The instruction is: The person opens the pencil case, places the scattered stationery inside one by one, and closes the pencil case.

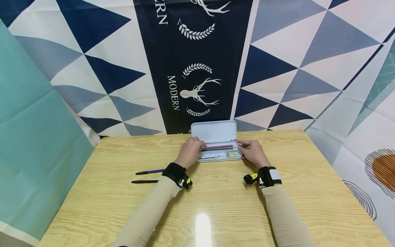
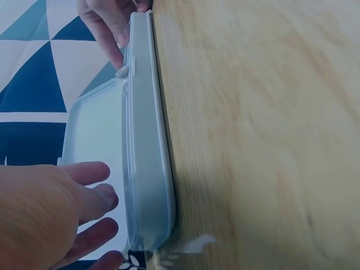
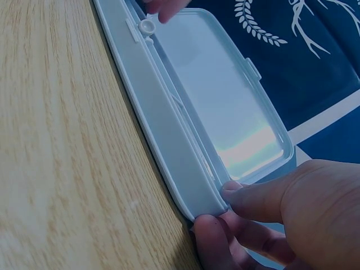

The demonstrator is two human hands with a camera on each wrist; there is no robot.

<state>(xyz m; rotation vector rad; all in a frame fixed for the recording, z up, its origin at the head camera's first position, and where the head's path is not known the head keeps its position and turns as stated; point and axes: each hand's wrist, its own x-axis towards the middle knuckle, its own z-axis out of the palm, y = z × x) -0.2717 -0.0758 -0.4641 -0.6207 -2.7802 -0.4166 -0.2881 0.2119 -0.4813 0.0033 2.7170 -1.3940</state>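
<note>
Both hands, left (image 1: 190,151) and right (image 1: 251,151), pinch the ends of the open pencil case (image 1: 219,151) near the table's (image 1: 216,206) far edge; it looks light, stiff, smooth plastic, best held by its short ends.

1. The worktop (image 1: 277,206) is pale wood-grain laminate, smooth and glossy enough to mirror a ceiling light.
2. The pencil case (image 1: 219,156) is light grey-blue plastic, smooth with a soft satin sheen; its raised lid (image 1: 214,131) reflects a dull glare in the right wrist view.
3. The backdrop (image 1: 123,68) is printed cloth, matt and creased.
4. The sleeves (image 1: 148,212) are beige knit fabric, matt.
</note>
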